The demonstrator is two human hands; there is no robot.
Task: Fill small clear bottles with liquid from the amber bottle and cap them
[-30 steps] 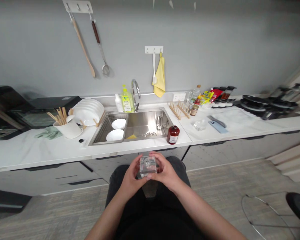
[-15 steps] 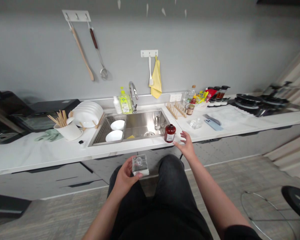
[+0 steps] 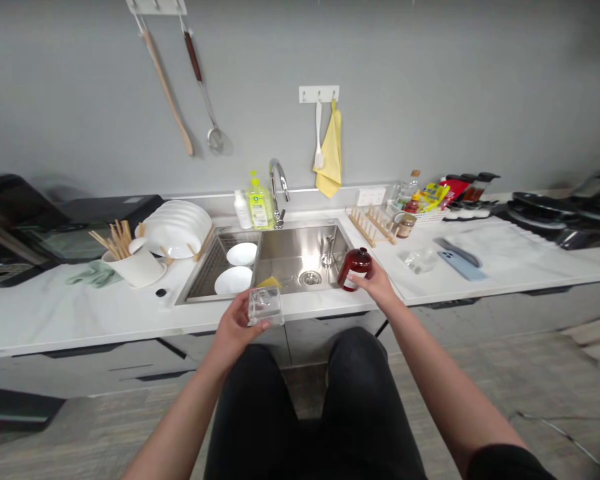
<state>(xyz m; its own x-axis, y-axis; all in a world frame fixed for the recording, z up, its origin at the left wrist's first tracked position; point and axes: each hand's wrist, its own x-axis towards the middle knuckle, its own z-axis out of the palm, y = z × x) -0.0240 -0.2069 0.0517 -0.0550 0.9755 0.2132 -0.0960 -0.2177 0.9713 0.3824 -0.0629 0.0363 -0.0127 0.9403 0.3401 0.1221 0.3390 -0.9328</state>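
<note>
My left hand (image 3: 235, 327) is closed around the left side of a small clear square container (image 3: 265, 307), held in front of the counter's edge below the sink. What is inside the container I cannot make out. My right hand (image 3: 375, 283) grips a dark red-brown bottle (image 3: 356, 263) with a white label from its right side. The bottle leans slightly, by the sink's front right corner, and its narrow neck is uncapped as far as I can see. A small black cap (image 3: 161, 293) lies on the counter left of the sink.
The steel sink (image 3: 300, 239) has a basket with white bowls (image 3: 233, 281) on its left. Left stand plates (image 3: 180, 230) and a chopstick holder (image 3: 136, 265). A faucet (image 3: 279, 190) and soap bottle (image 3: 259, 205) are behind; a wooden rack (image 3: 373, 227) and phone (image 3: 462, 264) lie right.
My right hand, open beside the bottle before, has closed on it, and the bottle now tilts. My left hand has raised the clear container and moved it slightly left. The view has shifted.
</note>
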